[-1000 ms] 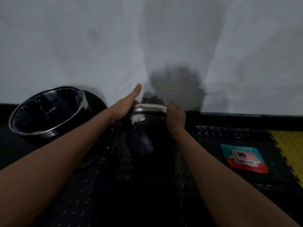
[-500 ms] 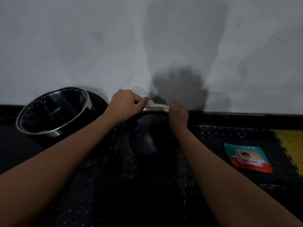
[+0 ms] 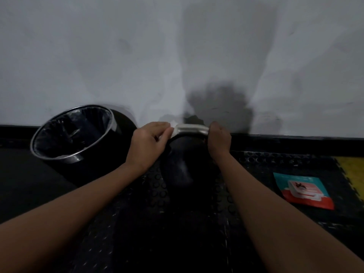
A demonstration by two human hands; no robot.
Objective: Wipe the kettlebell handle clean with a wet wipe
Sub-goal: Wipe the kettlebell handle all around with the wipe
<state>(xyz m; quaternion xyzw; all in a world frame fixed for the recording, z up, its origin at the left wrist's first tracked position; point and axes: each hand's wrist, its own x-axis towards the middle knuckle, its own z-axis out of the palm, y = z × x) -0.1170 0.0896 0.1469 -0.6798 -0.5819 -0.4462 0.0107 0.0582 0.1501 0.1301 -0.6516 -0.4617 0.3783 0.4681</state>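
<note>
A black kettlebell (image 3: 178, 166) stands on the dark studded floor mat close to the wall. Its silver handle (image 3: 192, 128) arches across the top. My left hand (image 3: 149, 143) is closed around a white wet wipe (image 3: 173, 127) and presses it against the handle's left end. My right hand (image 3: 218, 139) grips the handle's right end, where the handle bends down. Most of the wipe is hidden inside my left fingers.
A round black bin (image 3: 72, 134) with a metal rim and a dark liner stands to the left by the wall. A teal and red wet wipe pack (image 3: 302, 190) lies flat on the mat (image 3: 266, 170) to the right. A yellow mat tile (image 3: 352, 172) shows at the far right.
My left hand went from open-thumbed under the handle to closed on the wipe at the handle's left end. The right hand has kept its grip. The view has shifted slightly.
</note>
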